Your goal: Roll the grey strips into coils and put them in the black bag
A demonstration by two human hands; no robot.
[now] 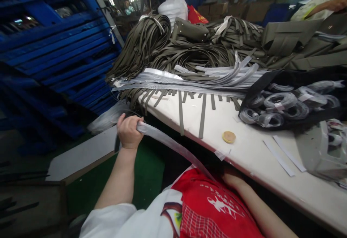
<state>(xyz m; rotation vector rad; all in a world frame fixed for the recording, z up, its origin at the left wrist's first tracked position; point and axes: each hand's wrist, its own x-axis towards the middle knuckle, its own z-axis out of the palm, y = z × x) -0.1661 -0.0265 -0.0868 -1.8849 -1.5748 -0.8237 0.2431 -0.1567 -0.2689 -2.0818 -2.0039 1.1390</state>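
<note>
My left hand (129, 130) is closed round one end of a translucent grey-white strip (173, 145), off the left end of the table. From there the strip runs down to the right, toward the red apron (214, 202). My right hand (227, 176) is low, at the table's front edge; its fingers are hidden in shadow, as is the strip's far end. Many similar pale strips (195, 81) lie in a long stack across the white table (255, 158), with olive-grey straps (195, 55) heaped behind them.
Coiled clear strips (280, 101) sit in a black bag (248, 104) at the right. A tape roll (229, 137) lies on the table. Blue racks (59, 46) stand at the left, above a white board (81, 153). Part of another person's arm (329, 6) shows at top right.
</note>
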